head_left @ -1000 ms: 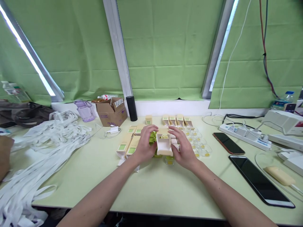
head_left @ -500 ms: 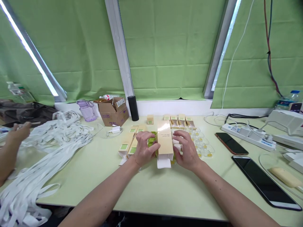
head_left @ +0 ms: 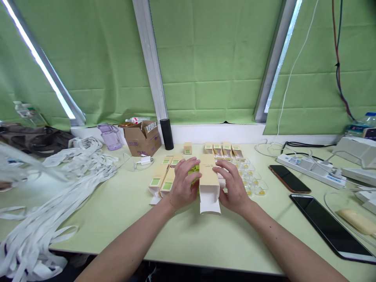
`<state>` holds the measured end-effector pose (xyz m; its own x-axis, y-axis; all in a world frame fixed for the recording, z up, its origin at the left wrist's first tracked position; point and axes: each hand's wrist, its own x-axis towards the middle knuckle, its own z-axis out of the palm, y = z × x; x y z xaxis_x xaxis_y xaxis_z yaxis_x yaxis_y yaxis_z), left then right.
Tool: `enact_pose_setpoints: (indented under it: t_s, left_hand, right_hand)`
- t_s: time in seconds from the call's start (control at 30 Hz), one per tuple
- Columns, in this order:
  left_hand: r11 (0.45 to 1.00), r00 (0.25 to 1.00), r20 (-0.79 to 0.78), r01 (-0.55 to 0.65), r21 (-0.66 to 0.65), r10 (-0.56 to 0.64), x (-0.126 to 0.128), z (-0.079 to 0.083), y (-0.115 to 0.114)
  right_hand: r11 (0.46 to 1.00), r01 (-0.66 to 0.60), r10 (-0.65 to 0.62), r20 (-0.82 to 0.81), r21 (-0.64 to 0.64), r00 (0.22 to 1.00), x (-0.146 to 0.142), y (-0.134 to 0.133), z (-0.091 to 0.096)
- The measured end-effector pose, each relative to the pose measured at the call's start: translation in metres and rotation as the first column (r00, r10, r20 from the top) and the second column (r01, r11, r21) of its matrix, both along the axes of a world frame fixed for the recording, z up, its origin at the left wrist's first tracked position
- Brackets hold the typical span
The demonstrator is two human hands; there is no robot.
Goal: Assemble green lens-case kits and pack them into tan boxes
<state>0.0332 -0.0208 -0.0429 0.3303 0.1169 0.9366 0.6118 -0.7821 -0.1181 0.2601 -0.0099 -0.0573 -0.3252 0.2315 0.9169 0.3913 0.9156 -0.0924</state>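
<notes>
left hand point(head_left: 185, 183) and right hand point(head_left: 232, 185) hold a tan carton point(head_left: 209, 178) between them, mid-table point(head_left: 188, 239), its white flap point(head_left: 210, 205) open on the near side. dark print on top, too small to read. left: more cartons point(head_left: 159, 172), green square labels point(head_left: 155, 182), wording illegible. far left: brown cardboard box point(head_left: 140, 144), purple print, white label point(head_left: 150, 126), neither legible.

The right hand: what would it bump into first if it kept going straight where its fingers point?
Most likely the cream open-ended box: the fingertips of the right hand look right against its side, though depth makes actual contact hard to confirm.
</notes>
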Motion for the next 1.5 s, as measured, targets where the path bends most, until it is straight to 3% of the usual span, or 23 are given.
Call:
enact_pose_setpoints:
  t_s: [0.23,0.4,0.53,0.67,0.87,0.97,1.2,1.5]
  left_hand:
    - [0.985,0.994,0.070,0.098,-0.138,-0.089,0.004,-0.002,0.003]
    - [0.957,0.977,0.203,0.119,-0.266,-0.065,0.007,-0.010,0.003]
    - [0.892,0.923,0.374,0.245,-0.380,-0.094,0.012,-0.012,0.003]
    - [0.841,0.851,0.519,0.341,-0.421,-0.086,0.016,-0.009,0.003]
    - [0.688,0.766,0.642,0.490,-0.535,-0.046,0.017,-0.009,0.005]
    - [0.643,0.760,0.650,0.512,-0.570,-0.029,0.017,-0.011,0.006]
    - [0.679,0.812,0.583,0.444,-0.585,-0.029,0.019,-0.008,0.004]
    - [0.716,0.845,0.532,0.402,-0.571,-0.050,0.017,-0.007,0.004]
  right_hand:
    - [0.982,-0.077,0.069,-0.053,-0.173,0.996,-0.002,-0.004,0.003]
    - [0.892,-0.175,0.080,-0.234,-0.418,0.969,-0.010,-0.005,-0.006]
    - [0.786,-0.374,0.197,-0.373,-0.493,0.907,-0.017,-0.008,-0.006]
    - [0.728,-0.412,0.195,-0.410,-0.548,0.891,-0.019,-0.011,-0.002]
    - [0.739,-0.373,0.195,-0.352,-0.561,0.915,-0.016,-0.011,-0.001]
    - [0.751,-0.338,0.185,-0.312,-0.567,0.932,-0.015,-0.010,-0.001]
    - [0.754,-0.298,0.146,-0.293,-0.585,0.945,-0.012,-0.007,-0.003]
    - [0.670,-0.413,0.202,-0.384,-0.617,0.901,-0.011,-0.005,-0.001]
